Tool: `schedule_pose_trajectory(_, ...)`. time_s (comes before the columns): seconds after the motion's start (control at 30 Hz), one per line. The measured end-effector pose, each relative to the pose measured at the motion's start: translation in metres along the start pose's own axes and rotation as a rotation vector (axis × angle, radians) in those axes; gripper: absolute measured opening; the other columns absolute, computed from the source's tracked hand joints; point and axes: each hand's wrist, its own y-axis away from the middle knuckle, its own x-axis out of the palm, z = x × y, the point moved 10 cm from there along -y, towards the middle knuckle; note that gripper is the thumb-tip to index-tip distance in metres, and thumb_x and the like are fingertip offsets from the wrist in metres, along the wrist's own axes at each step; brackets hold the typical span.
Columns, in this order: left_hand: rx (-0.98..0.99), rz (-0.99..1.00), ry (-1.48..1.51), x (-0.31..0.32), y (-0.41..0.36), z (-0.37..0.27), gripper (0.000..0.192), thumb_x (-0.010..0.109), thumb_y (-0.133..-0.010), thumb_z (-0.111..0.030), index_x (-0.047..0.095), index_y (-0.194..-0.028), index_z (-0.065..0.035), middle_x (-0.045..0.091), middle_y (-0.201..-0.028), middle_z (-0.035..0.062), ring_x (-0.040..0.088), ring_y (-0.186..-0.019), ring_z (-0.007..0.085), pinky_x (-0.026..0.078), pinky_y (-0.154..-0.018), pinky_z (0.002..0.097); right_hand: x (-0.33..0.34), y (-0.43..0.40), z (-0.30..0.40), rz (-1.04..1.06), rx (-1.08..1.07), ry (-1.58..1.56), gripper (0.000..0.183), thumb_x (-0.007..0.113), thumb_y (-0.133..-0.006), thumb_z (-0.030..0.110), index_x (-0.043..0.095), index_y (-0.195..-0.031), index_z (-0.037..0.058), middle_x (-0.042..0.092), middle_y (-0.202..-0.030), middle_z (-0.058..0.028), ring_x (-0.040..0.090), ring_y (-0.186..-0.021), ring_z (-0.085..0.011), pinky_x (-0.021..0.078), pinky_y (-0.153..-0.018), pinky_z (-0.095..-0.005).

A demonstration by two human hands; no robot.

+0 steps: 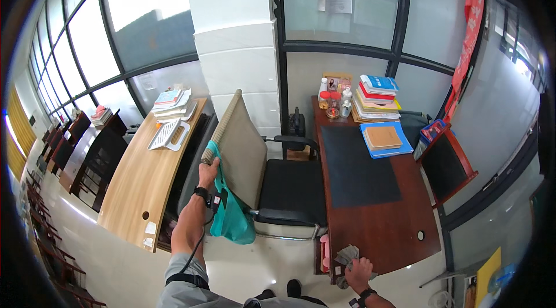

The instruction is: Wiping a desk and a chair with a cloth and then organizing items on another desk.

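My left hand (209, 173) grips the top corner of the beige backrest (243, 147) of an office chair with a black seat (290, 190). A teal cloth bag (232, 217) hangs from that corner, beside my left wrist. My right hand (359, 274) is closed on a crumpled grey cloth (347, 256) at the near corner of the dark red wooden desk (373, 234). A black desk mat (360, 169) lies on this desk. Farther back on it are a blue folder (402, 151) with a brown notebook (383, 137) on top, stacked books (377, 99) and jars with red lids (334, 99).
To the left stands a light wooden desk (139, 186) with papers (173, 106) and a white plastic stand (167, 135). A wooden chair (447, 167) is beyond the red desk. Glass partitions and a white pillar (239, 65) rise behind. Pink items (325, 251) show under the red desk's left edge.
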Motion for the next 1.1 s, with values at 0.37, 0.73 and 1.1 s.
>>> schedule_pose_trajectory(0.37,0.121,-0.087,-0.095,-0.064,0.058,0.021,0.053,0.078,-0.084,-0.044,0.069,-0.083,0.0083,0.068,-0.068,0.0167,0.070,-0.067,0.0262,0.052,-0.063,0.0422,-0.010,0.000,0.011,-0.002,0.020,0.066,0.032,0.071,-0.079,0.028,0.066,-0.098,0.0030,0.054,-0.101,-0.0165,0.050,-0.105,-0.0358,0.0375,-0.093,-0.0497)
schedule_pose_trajectory(0.73,0.052,0.031,-0.105,-0.115,0.147,0.019,0.046,0.078,-0.085,-0.038,0.063,-0.068,0.0023,0.061,-0.059,0.0055,0.060,-0.056,0.0132,0.048,-0.052,0.0352,-0.020,-0.003,0.024,-0.073,-0.026,0.109,0.028,0.069,-0.081,0.024,0.066,-0.100,0.0036,0.056,-0.102,-0.0170,0.052,-0.104,-0.0361,0.0403,-0.090,-0.0478)
schedule_pose_trajectory(1.1,-0.112,0.027,-0.125,-0.166,0.243,0.023,0.036,0.077,-0.086,-0.031,0.064,-0.077,0.0023,0.061,-0.068,0.0011,0.055,-0.061,0.0103,0.045,-0.056,0.0323,-0.020,-0.002,0.023,-0.104,-0.052,0.097,0.028,0.067,-0.083,0.023,0.066,-0.105,0.0048,0.056,-0.100,-0.0160,0.054,-0.103,-0.0356,0.0424,-0.088,-0.0457)
